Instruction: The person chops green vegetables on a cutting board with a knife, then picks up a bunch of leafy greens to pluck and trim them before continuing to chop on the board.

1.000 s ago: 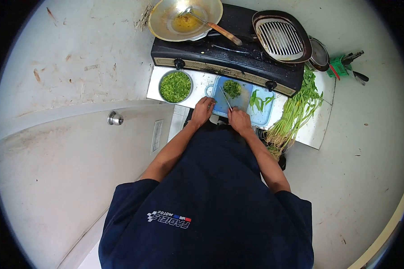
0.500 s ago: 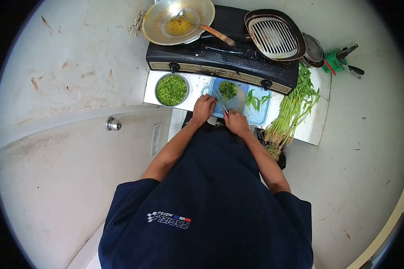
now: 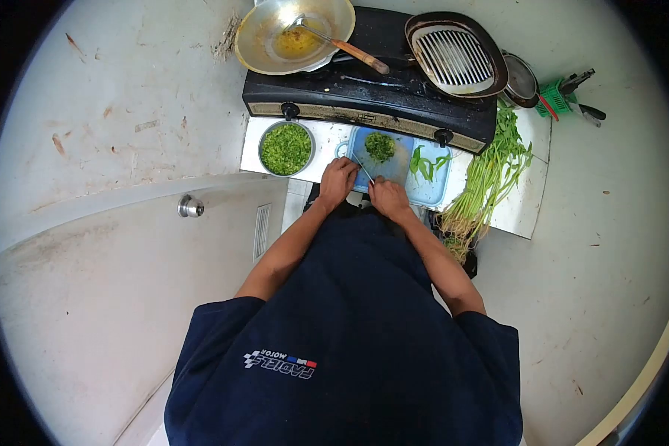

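My right hand [image 3: 389, 198] is closed around the handle of a knife [image 3: 363, 168] at the near edge of a blue cutting board [image 3: 416, 195]. The thin blade slants up and left across the board. My left hand [image 3: 339, 181] rests at the board's near left side beside the blade, its fingers bent and pressed together; what they hold, if anything, is hidden. Beyond the blade lies a small heap of chopped greens [image 3: 380, 147]. Several loose green leaves [image 3: 427, 165] lie on the board's right part.
Left of the board stands a bowl of chopped greens [image 3: 286, 149]. A bunch of leafy stems with roots [image 3: 483, 182] lies to the right. Behind is a black stove [image 3: 364, 97] bearing a wok [image 3: 256, 44] with a wooden-handled ladle [image 3: 360, 56], and a grill pan [image 3: 457, 61].
My right hand has shifted slightly to the left and away from me with the knife, its blade now lying nearer my left fingers. My left hand stays in nearly the same place.
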Available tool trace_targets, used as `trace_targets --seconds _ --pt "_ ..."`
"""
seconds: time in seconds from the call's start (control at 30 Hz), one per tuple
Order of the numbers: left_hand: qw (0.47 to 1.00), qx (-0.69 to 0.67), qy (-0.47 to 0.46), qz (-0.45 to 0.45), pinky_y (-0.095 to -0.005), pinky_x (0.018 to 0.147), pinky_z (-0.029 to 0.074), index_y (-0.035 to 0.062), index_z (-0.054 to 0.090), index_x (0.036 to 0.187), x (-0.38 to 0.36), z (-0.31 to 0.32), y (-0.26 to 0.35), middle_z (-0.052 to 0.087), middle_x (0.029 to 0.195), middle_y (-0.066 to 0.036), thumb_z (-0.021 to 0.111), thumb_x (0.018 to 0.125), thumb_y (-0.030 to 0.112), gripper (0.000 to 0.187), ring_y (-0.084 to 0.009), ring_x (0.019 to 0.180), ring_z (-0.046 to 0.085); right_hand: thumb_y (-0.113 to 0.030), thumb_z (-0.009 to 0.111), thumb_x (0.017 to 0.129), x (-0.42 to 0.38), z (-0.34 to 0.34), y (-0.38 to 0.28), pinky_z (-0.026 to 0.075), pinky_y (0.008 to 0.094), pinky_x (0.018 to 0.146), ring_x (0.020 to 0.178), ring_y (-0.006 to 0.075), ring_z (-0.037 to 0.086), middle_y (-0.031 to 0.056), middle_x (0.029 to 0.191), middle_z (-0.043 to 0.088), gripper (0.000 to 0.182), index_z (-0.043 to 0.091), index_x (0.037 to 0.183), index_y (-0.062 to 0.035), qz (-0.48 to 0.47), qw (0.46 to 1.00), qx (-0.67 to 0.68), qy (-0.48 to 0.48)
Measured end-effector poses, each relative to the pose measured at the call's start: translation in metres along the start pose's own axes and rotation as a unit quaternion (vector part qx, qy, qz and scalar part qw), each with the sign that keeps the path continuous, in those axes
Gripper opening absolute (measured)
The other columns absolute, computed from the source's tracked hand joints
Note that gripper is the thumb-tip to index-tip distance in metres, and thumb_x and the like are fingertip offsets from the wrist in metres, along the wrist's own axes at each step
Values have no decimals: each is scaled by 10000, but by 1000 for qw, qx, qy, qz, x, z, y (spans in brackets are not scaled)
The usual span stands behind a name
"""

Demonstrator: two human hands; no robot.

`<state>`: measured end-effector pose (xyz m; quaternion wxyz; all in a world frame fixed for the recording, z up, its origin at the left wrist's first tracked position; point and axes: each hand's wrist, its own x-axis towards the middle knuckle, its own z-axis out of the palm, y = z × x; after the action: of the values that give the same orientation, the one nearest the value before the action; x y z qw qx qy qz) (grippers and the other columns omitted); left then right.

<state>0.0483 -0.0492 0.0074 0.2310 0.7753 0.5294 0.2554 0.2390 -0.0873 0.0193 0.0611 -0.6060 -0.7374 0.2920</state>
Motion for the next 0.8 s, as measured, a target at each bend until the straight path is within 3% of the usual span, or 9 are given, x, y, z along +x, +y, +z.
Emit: trace_targets --seconds 0.23,0.43,0.8 --pt "998 -43 -15 -51 -444 841 520 56 757 957 4 -6 2 695 926 -141 709 869 100 109 -352 920 654 -322 519 1039 -13 1 7 579 539 697 732 467 713 292 774 702 422 651 907 56 16 1000 -8 2" --pt "999 -22 -2 -38 -456 818 515 58 753 920 2 -4 2 660 856 -123 712 853 90 85 -352 881 641 -333 537 1025 -7 1 4 587 544 738 772 461 723 268 806 717 401 661 951 41 25 1000 -2 -12" --pt "1000 -3 -11 -17 -450 826 520 36 758 958 0 -8 3 678 916 -132 731 852 85 120 -353 906 642 -323 538 1026 -2 9 -1 589 537 733 781 453 729 265 819 725 392 651 954 46 4 1000 -13 -9"
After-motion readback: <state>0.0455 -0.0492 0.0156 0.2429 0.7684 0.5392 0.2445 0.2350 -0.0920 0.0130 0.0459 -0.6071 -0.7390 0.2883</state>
